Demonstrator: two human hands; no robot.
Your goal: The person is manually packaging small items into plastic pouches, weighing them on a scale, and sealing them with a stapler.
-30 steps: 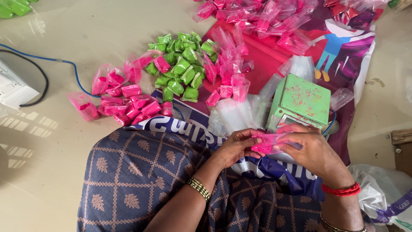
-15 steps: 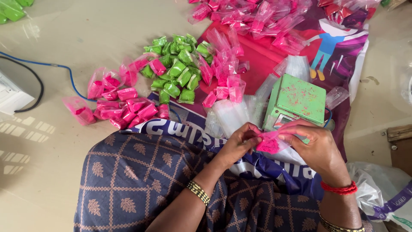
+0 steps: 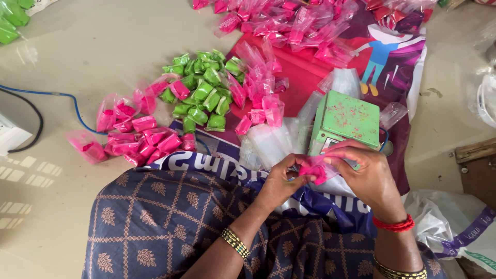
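Left hand (image 3: pixel 283 178) pinching the near end of a small pink packet (image 3: pixel 313 169), fingers curled tight on it. Packet held low in the middle of view, just in front of the green scale (image 3: pixel 347 120), above the lap. Compared with half a second ago: barely any shift, same two-handed pinch, packet still between both hands, only a slight twist of the plastic.

Far left now: white box (image 3: pixel 10 135) at the edge with a black cable (image 3: pixel 36 121) and a blue cable (image 3: pixel 72 101) trailing off over the pale floor (image 3: pixel 93 46). Heap of pink packets (image 3: pixel 135 135) next, unchanged. Green packets (image 3: pixel 202 95) piled beside them, touching. More pink packets (image 3: pixel 258 90) on the red sheet (image 3: pixel 305 77), and another spread (image 3: pixel 289 23) along the top. Clear empty bags (image 3: pixel 271 142) stacked just left of the scale.

Right hand (image 3: pixel 368 173) closed on the other end of the packet, thumb and fingers gripping. Red bangle (image 3: pixel 393 225) on that wrist. White plastic bag (image 3: pixel 449 217) lying at far right.
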